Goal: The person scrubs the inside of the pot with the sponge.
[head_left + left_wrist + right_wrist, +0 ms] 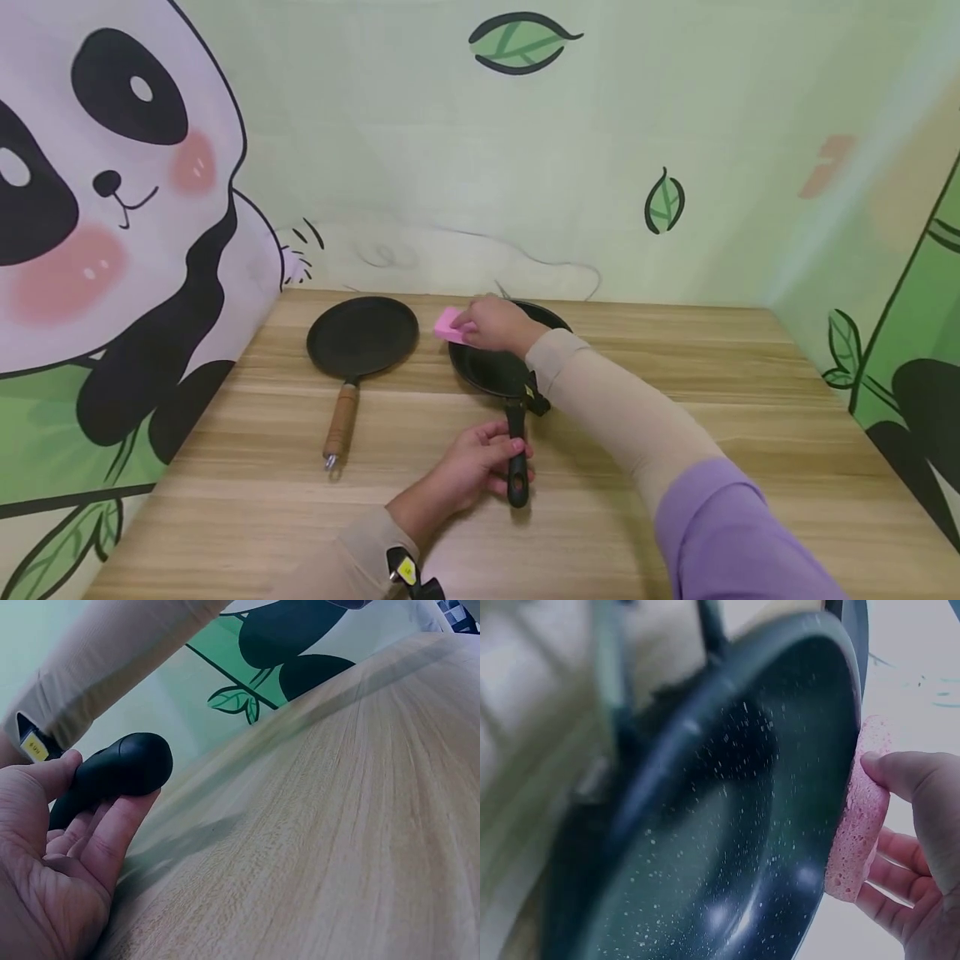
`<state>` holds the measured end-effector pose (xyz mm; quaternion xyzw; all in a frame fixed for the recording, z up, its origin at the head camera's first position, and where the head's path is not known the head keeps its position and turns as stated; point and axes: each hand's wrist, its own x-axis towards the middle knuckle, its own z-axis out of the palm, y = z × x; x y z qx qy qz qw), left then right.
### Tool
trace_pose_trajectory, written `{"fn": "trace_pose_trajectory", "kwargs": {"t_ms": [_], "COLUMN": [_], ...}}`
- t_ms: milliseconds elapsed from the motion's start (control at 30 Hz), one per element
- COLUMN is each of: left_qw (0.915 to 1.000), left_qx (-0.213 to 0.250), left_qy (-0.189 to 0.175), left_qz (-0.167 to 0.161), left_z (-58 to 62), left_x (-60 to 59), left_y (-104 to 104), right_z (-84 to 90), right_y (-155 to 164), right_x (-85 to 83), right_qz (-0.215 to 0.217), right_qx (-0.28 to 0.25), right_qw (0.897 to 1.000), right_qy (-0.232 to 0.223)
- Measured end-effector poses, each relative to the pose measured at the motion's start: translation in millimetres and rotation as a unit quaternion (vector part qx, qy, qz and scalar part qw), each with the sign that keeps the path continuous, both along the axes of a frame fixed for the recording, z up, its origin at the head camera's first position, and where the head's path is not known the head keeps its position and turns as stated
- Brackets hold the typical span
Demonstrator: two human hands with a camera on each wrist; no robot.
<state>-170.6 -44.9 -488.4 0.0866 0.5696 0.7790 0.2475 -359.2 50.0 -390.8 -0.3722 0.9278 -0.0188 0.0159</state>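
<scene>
Left hand (468,467) is wrapped around the black handle (516,467) of the speckled pan (727,825), steadying it. Right hand (498,325) pinches a pink sponge (859,814) against the pan's far rim. Sponge looks soft and squishy; the pan looks stiff and fairly heavy, so the handle's the grip. The right arm hides most of the pan's inside.

Head view looks down and forward over the whole table (675,400); left wrist view sits low at the pan handle (112,776); right wrist view crowds the same pan's bowl (727,825).
</scene>
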Motion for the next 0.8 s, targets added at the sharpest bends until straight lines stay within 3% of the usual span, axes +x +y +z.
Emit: {"fn": "trace_pose_trajectory", "kwargs": {"t_ms": [400, 800], "left_qw": [1.0000, 0.9999], "left_qx": [-0.005, -0.010], "left_qy": [0.003, -0.001], "left_qz": [-0.003, 0.006], "left_z": [4.1, 0.7], "left_x": [1.1, 1.1], "left_y": [2, -1], "right_z": [2.2, 4.2], "right_y": [30, 76], "right_x": [-31.8, -41.6], "right_qz": [-0.068, -0.132], "right_qx": [-0.039, -0.044], "right_qw": [0.997, 0.990], "right_qy": [-0.010, -0.033]}}
